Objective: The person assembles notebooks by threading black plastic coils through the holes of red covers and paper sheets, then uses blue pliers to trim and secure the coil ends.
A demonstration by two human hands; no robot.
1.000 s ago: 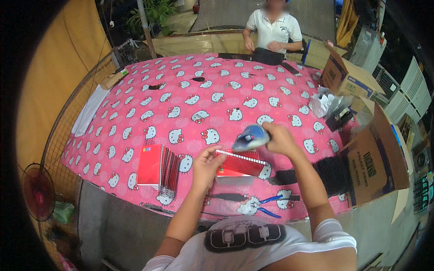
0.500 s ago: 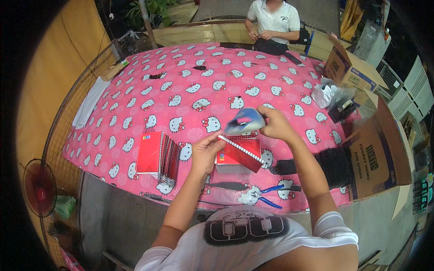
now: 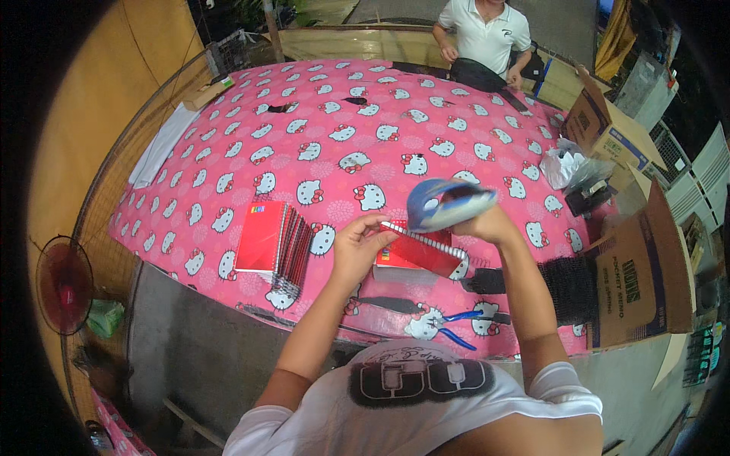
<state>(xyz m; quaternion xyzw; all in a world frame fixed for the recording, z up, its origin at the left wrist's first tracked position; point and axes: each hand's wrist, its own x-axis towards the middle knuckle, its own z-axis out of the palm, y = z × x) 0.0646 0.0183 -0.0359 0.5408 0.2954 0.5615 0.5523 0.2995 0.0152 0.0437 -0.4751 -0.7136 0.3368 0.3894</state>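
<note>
Red notebook (image 3: 426, 254) is slanting rightward from your pinching left grip (image 3: 361, 245), perhaps risking slipping if the blue-and-white tool (image 3: 456, 213) your right grip (image 3: 488, 223) is clasping bumps it.

We see pink tablecloth (image 3: 304, 163) lit moderately, evenly; faint sheen on red notebooks (image 3: 258, 239), brighter glints on plastic bag (image 3: 561, 166). Blue-and-white handheld tool (image 3: 452, 209) looks slightly blurred. Fisheye bends tablecloth outline; corners fall black.

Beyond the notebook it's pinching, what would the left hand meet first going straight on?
The left hand would probably meet the blue-and-white object held in the right hand, though their relative depth is unclear.
</note>
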